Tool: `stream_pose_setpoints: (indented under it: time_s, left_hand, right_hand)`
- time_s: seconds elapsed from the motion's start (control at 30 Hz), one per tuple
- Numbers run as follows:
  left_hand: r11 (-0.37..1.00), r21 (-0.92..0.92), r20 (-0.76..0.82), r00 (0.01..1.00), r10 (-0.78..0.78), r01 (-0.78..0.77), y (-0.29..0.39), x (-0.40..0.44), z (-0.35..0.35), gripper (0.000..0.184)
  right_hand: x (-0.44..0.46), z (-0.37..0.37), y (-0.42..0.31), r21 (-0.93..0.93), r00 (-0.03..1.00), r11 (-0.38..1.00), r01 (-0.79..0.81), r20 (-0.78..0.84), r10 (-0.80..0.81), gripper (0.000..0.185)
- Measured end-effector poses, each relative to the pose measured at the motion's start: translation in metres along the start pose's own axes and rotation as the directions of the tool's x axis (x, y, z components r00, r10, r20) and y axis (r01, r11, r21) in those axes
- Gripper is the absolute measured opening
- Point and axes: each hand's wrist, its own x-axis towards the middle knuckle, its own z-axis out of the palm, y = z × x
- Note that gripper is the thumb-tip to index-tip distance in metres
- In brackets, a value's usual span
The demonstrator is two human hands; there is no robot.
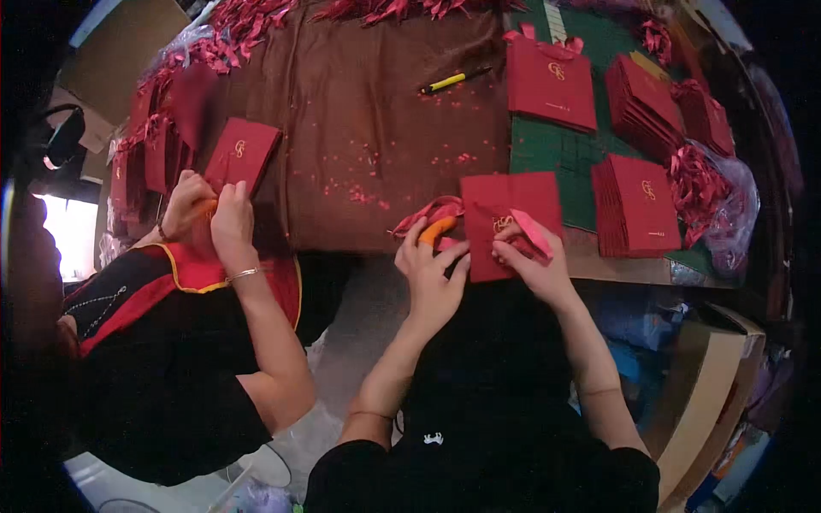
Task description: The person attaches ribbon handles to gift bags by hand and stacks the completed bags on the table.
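Observation:
A dark red paper gift bag (485,192) with a gold logo lies at the table's front edge, between my hands. My right hand (537,263) is closed over the bag's right part, pinching a pink ribbon (534,229). At the bag's left edge my left hand (432,272) has curled fingers with a red-pink ribbon (436,209) among them. Its index finger bears a curved orange piece (439,229), perhaps a finger cover; I cannot tell. Part of the logo is hidden behind my right fingers.
On the left a co-worker's hands (224,214) work at another red bag (244,152). Stacked red bags (637,205) stand at right, beside ribbons in clear plastic (727,214). A yellow-black pen (449,82) and red scraps (359,197) lie on the brown cloth (342,111). A cardboard box (697,402) stands below right.

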Motion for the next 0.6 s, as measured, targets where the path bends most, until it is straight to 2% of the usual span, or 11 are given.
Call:
stream_pose_setpoints:
  time_s: [0.13, 0.2, 0.23, 0.3, 0.33, 0.37, 0.43, 0.47, 0.5, 0.57, 0.6]
  left_hand:
    - [1.000, -0.009, -0.024, 1.000, 0.009, -0.009, 0.001, 0.000, 0.001, 0.019]
    - [1.000, -0.010, -0.012, 1.000, -0.004, 0.004, 0.001, 0.000, -0.002, 0.019]
    - [1.000, -0.014, 0.003, 1.000, -0.010, 0.010, 0.002, 0.001, -0.002, 0.019]
    - [0.999, -0.033, -0.001, 1.000, 0.006, -0.006, 0.001, 0.002, -0.002, 0.019]
    - [1.000, -0.027, 0.018, 1.000, -0.007, 0.008, 0.002, 0.002, -0.005, 0.020]
    - [1.000, -0.020, 0.037, 0.999, -0.022, 0.023, 0.003, 0.002, -0.006, 0.020]
    - [0.999, -0.027, 0.028, 0.999, -0.016, 0.017, 0.001, 0.001, -0.002, 0.020]
    - [0.999, -0.021, 0.025, 0.999, -0.024, 0.025, 0.000, 0.001, -0.001, 0.019]
    - [0.999, -0.013, 0.022, 0.999, -0.034, 0.034, 0.000, 0.000, -0.001, 0.019]
    - [0.999, -0.022, 0.019, 0.999, -0.036, 0.036, 0.000, 0.001, -0.001, 0.019]
    - [0.999, -0.033, 0.019, 0.999, -0.040, 0.040, 0.001, 0.001, -0.001, 0.019]
  right_hand:
    - [0.001, 0.000, -0.004, -0.035, 0.999, 0.999, -0.021, 0.049, 0.023, 0.012]
    - [0.000, -0.001, -0.003, -0.172, 0.997, 0.982, 0.073, 0.040, -0.067, 0.009]
    - [-0.001, 0.003, -0.011, -0.025, 0.998, 0.998, -0.054, 0.022, 0.054, 0.009]
    - [-0.001, 0.003, -0.017, -0.080, 0.998, 0.996, -0.046, 0.039, 0.050, 0.009]
    - [0.000, -0.004, -0.010, -0.170, 0.993, 0.983, 0.064, 0.106, -0.046, 0.009]
    - [0.000, -0.005, -0.009, -0.176, 0.994, 0.982, 0.063, 0.100, -0.046, 0.009]
    - [0.002, -0.004, -0.010, -0.118, 0.995, 0.993, -0.003, 0.100, 0.014, 0.008]
    - [0.002, -0.003, -0.010, 0.030, 0.992, 0.994, -0.101, 0.084, 0.098, 0.008]
    - [0.001, -0.003, -0.010, 0.029, 0.992, 0.994, -0.101, 0.085, 0.098, 0.008]
    - [0.001, -0.003, -0.009, 0.004, 0.992, 0.996, -0.088, 0.086, 0.087, 0.008]
    - [0.002, -0.002, 0.000, -0.082, 0.993, 0.992, 0.095, 0.077, -0.089, 0.006]
